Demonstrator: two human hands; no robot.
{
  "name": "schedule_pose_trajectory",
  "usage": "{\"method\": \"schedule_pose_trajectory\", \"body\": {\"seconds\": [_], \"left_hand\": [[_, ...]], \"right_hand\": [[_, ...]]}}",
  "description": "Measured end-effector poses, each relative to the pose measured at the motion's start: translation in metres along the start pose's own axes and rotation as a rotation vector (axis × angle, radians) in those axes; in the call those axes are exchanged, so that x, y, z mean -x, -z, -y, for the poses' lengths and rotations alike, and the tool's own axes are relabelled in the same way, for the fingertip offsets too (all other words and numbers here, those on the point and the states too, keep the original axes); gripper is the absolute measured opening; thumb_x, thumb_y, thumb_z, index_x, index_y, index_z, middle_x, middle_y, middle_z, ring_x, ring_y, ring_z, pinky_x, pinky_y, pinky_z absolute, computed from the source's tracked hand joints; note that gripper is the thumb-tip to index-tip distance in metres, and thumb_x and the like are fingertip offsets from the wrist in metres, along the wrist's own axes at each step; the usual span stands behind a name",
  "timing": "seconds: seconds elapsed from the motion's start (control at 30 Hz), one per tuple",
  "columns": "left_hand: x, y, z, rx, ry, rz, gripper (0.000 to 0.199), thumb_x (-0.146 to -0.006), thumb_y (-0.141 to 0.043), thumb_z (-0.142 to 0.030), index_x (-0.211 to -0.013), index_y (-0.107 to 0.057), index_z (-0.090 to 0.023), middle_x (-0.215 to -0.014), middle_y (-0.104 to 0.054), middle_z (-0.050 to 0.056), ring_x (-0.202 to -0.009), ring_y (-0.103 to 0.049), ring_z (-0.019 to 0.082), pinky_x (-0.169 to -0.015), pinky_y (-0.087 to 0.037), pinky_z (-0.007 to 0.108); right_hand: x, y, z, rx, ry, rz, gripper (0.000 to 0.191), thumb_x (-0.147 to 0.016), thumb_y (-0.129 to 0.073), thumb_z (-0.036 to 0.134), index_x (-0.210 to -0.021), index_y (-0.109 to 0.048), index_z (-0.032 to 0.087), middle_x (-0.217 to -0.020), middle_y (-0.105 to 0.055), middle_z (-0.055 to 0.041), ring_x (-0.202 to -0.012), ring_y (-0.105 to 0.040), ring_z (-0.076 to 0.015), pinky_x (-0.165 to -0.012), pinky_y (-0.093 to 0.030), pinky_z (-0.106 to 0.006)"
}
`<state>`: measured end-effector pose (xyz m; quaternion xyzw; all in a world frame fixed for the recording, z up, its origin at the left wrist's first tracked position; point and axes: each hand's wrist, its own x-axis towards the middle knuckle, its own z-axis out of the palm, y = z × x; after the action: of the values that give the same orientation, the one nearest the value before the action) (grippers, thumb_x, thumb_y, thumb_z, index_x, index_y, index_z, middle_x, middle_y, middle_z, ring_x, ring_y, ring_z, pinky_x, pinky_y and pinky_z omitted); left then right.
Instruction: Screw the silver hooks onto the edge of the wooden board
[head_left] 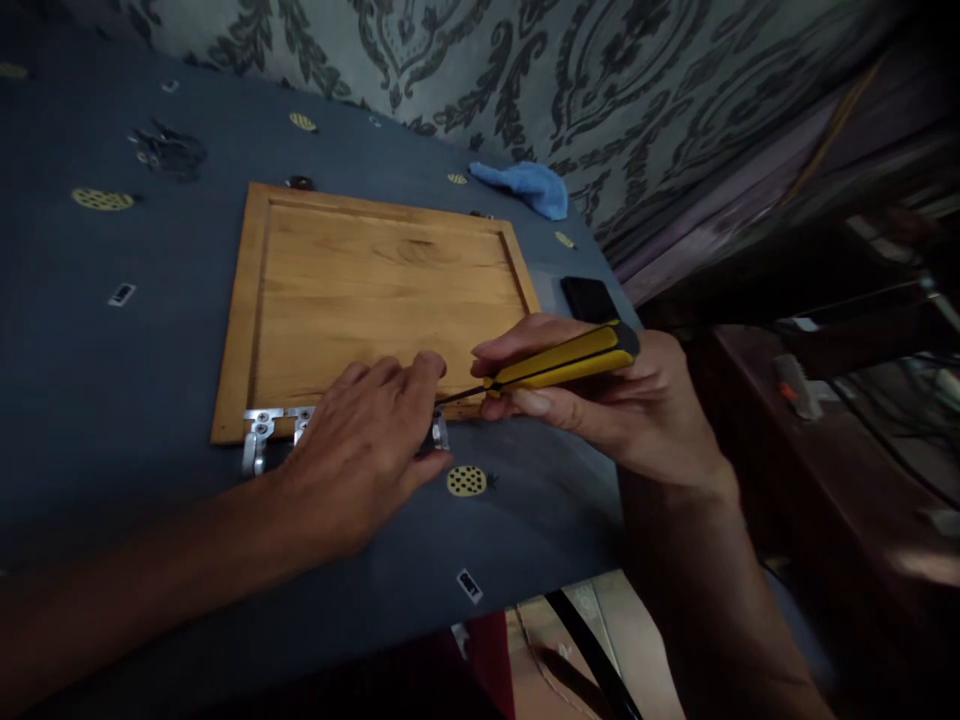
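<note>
And here's the yellow-and-black screwdriver [566, 362], pinched between thumb and fingers of the right hand [615, 400], its handle running back across the palm, its shaft angled down to the wooden panel's [390, 300] near edge. The left hand [367, 440] lies over that edge, just beside the tip, fingers close together, thumb and forefinger pinching a metal fitting [440, 432]. Two more metal pieces [259, 438] show at the panel's near left corner: three in all, one part-covered by the hand.

Writing now: small printed labels on the blue-grey tablecloth [172, 370], four visible, none clearly readable. Six yellow pineapple prints [466, 481] around the panel! Beyond it, one blue cloth [529, 187] by the patterned curtain [480, 60], one black object [589, 298] off to the right, and one dark metal cluster [169, 150] far left.
</note>
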<state>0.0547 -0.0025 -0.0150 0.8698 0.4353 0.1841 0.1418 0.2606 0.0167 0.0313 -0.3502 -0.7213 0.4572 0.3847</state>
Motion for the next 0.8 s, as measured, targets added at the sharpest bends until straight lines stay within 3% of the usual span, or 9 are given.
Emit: {"method": "schedule_pose_trajectory", "body": {"seconds": [0.13,0.3,0.37,0.43,0.5,0.57,0.67,0.8], "left_hand": [[0.0,0.001,0.0,0.025,-0.013,-0.002,0.055,-0.08,-0.079,-0.027,-0.12,-0.043,-0.014,-0.111,-0.069,0.012,-0.102,-0.065,0.029,-0.086,-0.052,0.043],[0.0,0.001,-0.001,0.021,0.001,-0.004,0.06,-0.079,-0.08,-0.027,-0.123,-0.042,-0.014,-0.107,-0.07,0.011,-0.101,-0.065,0.03,-0.086,-0.052,0.044],[-0.001,0.001,-0.002,0.016,-0.007,0.002,0.056,-0.079,-0.08,-0.026,-0.119,-0.043,-0.014,-0.104,-0.069,0.01,-0.099,-0.066,0.03,-0.084,-0.052,0.044],[-0.002,0.002,-0.002,0.014,-0.016,0.008,0.054,-0.079,-0.08,-0.026,-0.117,-0.044,-0.014,-0.103,-0.069,0.011,-0.098,-0.066,0.031,-0.082,-0.052,0.044],[-0.002,0.002,-0.002,0.015,-0.026,0.006,0.055,-0.078,-0.08,-0.025,-0.117,-0.043,-0.013,-0.104,-0.07,0.012,-0.099,-0.066,0.031,-0.082,-0.052,0.044],[-0.001,0.002,-0.002,0.013,-0.032,-0.004,0.056,-0.078,-0.08,-0.025,-0.119,-0.043,-0.012,-0.105,-0.07,0.012,-0.098,-0.066,0.031,-0.082,-0.052,0.044],[0.0,0.001,-0.001,0.01,-0.042,-0.018,0.057,-0.079,-0.08,-0.025,-0.12,-0.043,-0.011,-0.106,-0.07,0.012,-0.097,-0.065,0.031,-0.082,-0.052,0.044],[0.0,0.001,-0.001,0.006,-0.045,-0.023,0.055,-0.08,-0.078,-0.025,-0.12,-0.043,-0.011,-0.107,-0.069,0.013,-0.099,-0.065,0.031,-0.083,-0.051,0.044]], "right_hand": [[-0.009,-0.005,-0.005,0.163,0.139,-0.089,0.007,-0.079,-0.082,0.022,-0.082,-0.076,0.025,-0.084,-0.073,0.0011,-0.075,-0.07,-0.0149,-0.065,-0.06,-0.027],[-0.013,-0.017,-0.005,0.124,0.051,-0.144,0.013,-0.077,-0.084,0.028,-0.077,-0.072,0.023,-0.076,-0.069,0.0028,-0.061,-0.066,-0.0109,-0.049,-0.056,-0.021],[-0.011,-0.015,-0.003,0.058,-0.021,-0.135,0.012,-0.08,-0.082,0.027,-0.088,-0.074,0.024,-0.081,-0.072,0.0031,-0.058,-0.067,-0.0092,-0.048,-0.057,-0.019],[-0.009,-0.01,-0.003,-0.008,-0.066,-0.104,0.023,-0.084,-0.078,0.028,-0.106,-0.074,0.026,-0.088,-0.074,0.0024,-0.06,-0.07,-0.0103,-0.057,-0.062,-0.022],[-0.007,-0.006,-0.005,-0.052,-0.056,-0.061,0.027,-0.087,-0.075,0.029,-0.114,-0.073,0.026,-0.096,-0.076,0.0002,-0.063,-0.072,-0.0116,-0.061,-0.064,-0.026],[-0.005,-0.005,-0.008,-0.035,-0.006,-0.064,0.017,-0.087,-0.075,0.029,-0.104,-0.077,0.025,-0.096,-0.076,-0.0011,-0.062,-0.069,-0.0112,-0.054,-0.06,-0.024],[-0.003,-0.011,-0.014,0.12,0.116,-0.185,0.005,-0.082,-0.08,0.027,-0.086,-0.078,0.024,-0.082,-0.075,0.0007,-0.062,-0.066,-0.0118,-0.047,-0.051,-0.022],[-0.002,-0.021,-0.017,0.379,0.269,-0.307,0.016,-0.075,-0.085,0.023,-0.073,-0.069,0.023,-0.069,-0.066,0.0034,-0.065,-0.065,-0.0147,-0.057,-0.05,-0.029]]}}
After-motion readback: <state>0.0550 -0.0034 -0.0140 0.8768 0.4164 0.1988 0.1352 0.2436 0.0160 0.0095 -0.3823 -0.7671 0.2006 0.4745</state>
